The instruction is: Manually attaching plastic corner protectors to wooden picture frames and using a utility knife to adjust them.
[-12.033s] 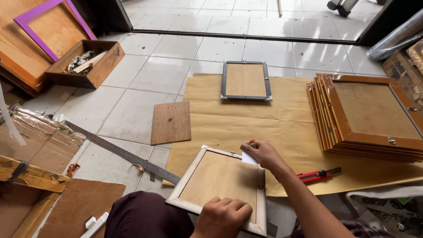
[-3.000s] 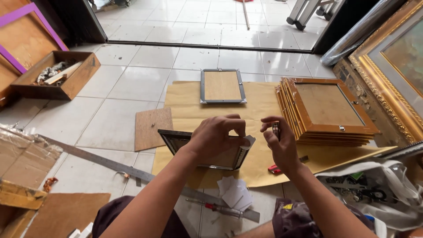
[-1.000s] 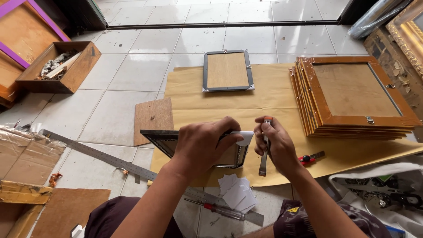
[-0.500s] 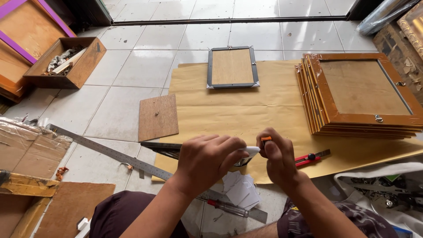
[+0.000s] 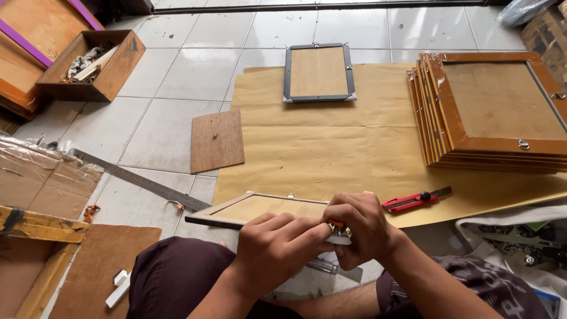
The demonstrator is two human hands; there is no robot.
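Far left there's a wooden box (image 5: 88, 65) of scraps sitting on the tiles, with flattened cardboard (image 5: 44, 183) nearer me and a steel ruler (image 5: 142, 183) lying diagonally across the floor. Next over is a loose board (image 5: 217, 140), partly on the brown paper (image 5: 331, 147). My left hand (image 5: 277, 248) is curled down over the near right corner of the frame (image 5: 260, 210), which is tilted up off my lap, back side up. My right hand (image 5: 363, 227) is clenched right against it, gripping a small tool with an orange bit (image 5: 336, 224); can't tell exactly what it is. Farther back on the paper lies a grey frame (image 5: 319, 74), a red cutter (image 5: 413, 201) sits just right of my hands, and a stack of frames (image 5: 490, 112) is on the far right.
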